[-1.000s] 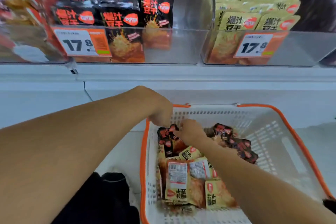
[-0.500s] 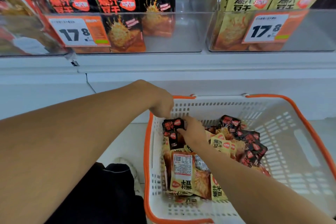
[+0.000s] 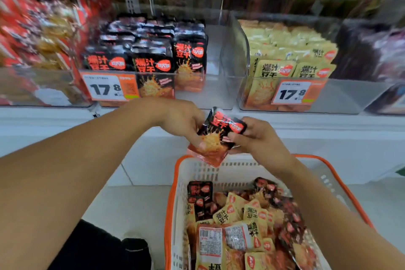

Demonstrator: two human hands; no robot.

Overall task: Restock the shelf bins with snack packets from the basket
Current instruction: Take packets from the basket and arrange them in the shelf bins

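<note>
Hands meet above the white basket (image 3: 182, 182) with the orange rim, both pinching one black snack packet (image 3: 217, 136) between them. The left hand (image 3: 179, 120) grips its lower left edge with thumb on the front; the right hand (image 3: 256, 136) holds the upper right corner, fingers curled round it. The packet hangs tilted, clear of the basket and below the shelf front. Inside the basket lies a heap of yellow packets (image 3: 243, 215) and more black ones (image 3: 199, 195). On the shelf behind, a clear bin (image 3: 197, 94) holds upright black packets, and the neighbouring bin (image 3: 350, 94) holds yellow ones; each carries a price tag (image 3: 107, 87). Bins farther left and right are blurred, apparently other snacks.
</note>
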